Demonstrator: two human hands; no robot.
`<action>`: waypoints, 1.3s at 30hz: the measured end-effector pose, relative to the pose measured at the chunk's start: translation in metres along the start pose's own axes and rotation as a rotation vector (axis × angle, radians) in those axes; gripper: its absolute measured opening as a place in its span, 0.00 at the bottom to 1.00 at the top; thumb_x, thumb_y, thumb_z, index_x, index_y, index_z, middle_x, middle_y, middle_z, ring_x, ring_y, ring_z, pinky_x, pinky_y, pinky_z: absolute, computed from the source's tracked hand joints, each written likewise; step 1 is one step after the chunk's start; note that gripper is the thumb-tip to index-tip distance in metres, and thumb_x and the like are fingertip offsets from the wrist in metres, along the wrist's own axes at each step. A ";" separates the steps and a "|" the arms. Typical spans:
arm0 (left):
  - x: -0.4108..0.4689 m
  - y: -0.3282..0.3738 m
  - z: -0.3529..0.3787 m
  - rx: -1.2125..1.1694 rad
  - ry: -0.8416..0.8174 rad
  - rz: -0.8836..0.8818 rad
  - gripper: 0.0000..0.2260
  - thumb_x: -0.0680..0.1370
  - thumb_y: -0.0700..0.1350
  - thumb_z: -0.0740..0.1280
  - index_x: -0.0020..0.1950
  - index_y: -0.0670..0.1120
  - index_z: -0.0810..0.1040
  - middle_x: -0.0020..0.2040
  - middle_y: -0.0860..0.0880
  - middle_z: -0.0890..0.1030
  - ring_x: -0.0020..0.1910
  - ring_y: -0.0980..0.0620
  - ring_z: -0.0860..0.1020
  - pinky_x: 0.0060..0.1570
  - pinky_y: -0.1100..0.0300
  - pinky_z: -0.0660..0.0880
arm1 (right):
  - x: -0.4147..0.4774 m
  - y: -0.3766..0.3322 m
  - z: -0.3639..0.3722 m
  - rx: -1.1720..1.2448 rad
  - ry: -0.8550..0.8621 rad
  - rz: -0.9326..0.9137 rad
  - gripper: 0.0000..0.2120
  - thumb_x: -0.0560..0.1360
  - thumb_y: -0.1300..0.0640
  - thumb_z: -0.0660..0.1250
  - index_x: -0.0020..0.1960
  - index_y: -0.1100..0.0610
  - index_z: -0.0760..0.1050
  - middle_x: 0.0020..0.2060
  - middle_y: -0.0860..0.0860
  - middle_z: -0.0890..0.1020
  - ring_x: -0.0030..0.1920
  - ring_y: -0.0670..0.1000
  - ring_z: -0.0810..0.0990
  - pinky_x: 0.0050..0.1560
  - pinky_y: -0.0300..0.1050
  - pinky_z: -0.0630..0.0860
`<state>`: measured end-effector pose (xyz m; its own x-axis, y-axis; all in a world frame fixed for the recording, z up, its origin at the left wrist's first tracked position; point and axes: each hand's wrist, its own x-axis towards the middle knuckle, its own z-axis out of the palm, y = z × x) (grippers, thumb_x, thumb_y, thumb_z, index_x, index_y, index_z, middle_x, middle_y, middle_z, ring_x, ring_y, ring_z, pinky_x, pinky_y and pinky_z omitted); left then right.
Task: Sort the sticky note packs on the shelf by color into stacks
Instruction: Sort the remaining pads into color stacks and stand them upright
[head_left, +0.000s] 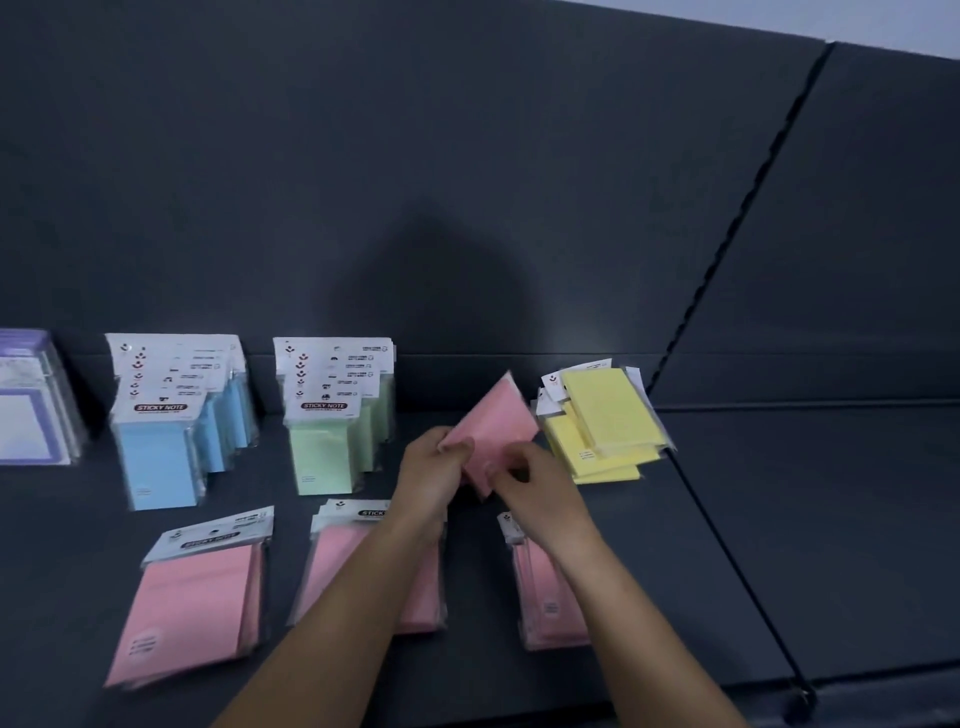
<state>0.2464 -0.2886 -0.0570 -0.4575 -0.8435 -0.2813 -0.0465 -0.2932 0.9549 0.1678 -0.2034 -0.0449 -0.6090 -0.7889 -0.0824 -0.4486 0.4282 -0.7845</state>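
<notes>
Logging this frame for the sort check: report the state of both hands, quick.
Left hand: closed, gripping the pink sticky note pack.
Right hand: closed, pinching the lower edge of the same pack.

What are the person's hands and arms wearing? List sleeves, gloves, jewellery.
Nothing worn shows. The left hand and right hand are ungloved. The left forearm and right forearm are bare down to the frame's bottom edge: no sleeve, cuff, watch or bracelet. No ring can be made out, but blur hides fine detail.
</notes>
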 end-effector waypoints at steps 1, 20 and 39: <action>-0.003 0.003 -0.004 -0.010 -0.026 0.024 0.05 0.78 0.37 0.62 0.45 0.43 0.77 0.41 0.45 0.81 0.39 0.49 0.79 0.40 0.59 0.78 | 0.001 -0.001 -0.003 0.006 0.058 -0.042 0.14 0.76 0.58 0.63 0.61 0.59 0.72 0.57 0.54 0.75 0.57 0.50 0.73 0.55 0.39 0.69; -0.066 0.008 -0.104 -0.210 -0.053 -0.010 0.06 0.75 0.44 0.67 0.50 0.43 0.75 0.38 0.48 0.83 0.33 0.55 0.81 0.34 0.62 0.78 | -0.042 -0.033 0.011 0.824 -0.088 -0.110 0.09 0.76 0.66 0.63 0.49 0.52 0.77 0.34 0.43 0.82 0.30 0.38 0.75 0.25 0.32 0.69; -0.091 -0.011 -0.108 -0.257 0.090 0.393 0.20 0.71 0.23 0.60 0.51 0.46 0.76 0.53 0.49 0.83 0.56 0.60 0.78 0.46 0.75 0.72 | -0.074 -0.012 0.052 0.707 -0.107 0.004 0.19 0.74 0.62 0.67 0.60 0.44 0.69 0.39 0.46 0.85 0.38 0.42 0.81 0.35 0.39 0.76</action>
<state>0.3843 -0.2569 -0.0520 -0.3173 -0.9451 0.0788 0.3413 -0.0363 0.9393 0.2521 -0.1733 -0.0612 -0.5261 -0.8422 -0.1176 0.1074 0.0713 -0.9916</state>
